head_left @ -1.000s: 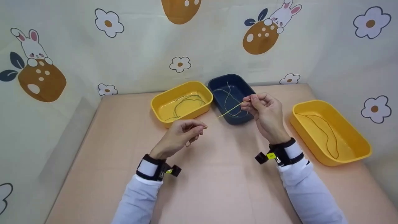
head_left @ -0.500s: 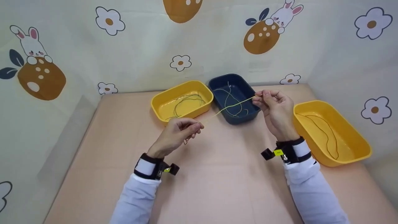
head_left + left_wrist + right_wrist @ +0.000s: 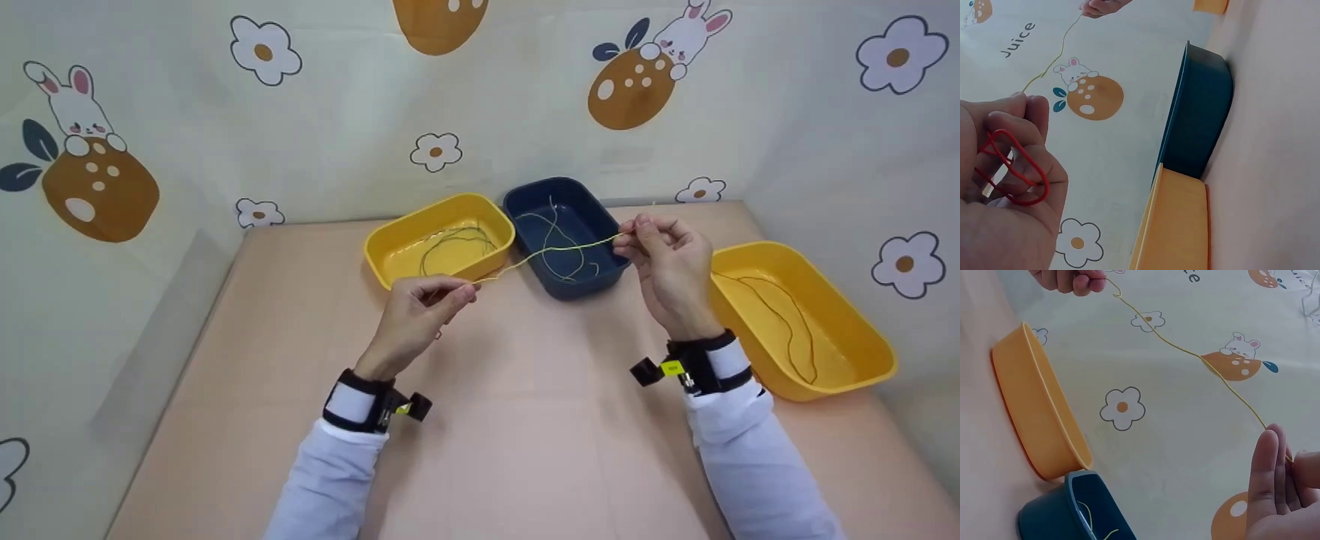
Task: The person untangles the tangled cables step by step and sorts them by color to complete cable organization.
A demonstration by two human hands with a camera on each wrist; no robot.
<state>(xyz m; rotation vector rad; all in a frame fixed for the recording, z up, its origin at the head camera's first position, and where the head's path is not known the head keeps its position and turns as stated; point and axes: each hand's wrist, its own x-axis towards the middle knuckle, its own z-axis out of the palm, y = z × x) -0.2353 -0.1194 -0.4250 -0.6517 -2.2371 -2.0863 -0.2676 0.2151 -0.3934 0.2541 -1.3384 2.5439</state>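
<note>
A thin yellow string runs, slightly slack, between the two hands above the table. My left hand pinches its left end between thumb and fingers. In the left wrist view, a red loop of cord also lies among the curled fingers of that hand; part of it is hidden. My right hand pinches the string toward its other end, in front of the dark blue box. The right wrist view shows the string reaching from one hand to the other.
Behind my left hand stands a yellow box with greenish strings. Touching it, the blue box holds pale yellow-green strings. Another yellow box at the right contains an orange-brown string. Patterned cloth walls the pink table.
My right hand has moved right and slightly up, drawing the yellow string along. The left hand has shifted a little left and up, and its fingertips now pinch the string's formerly free end.
</note>
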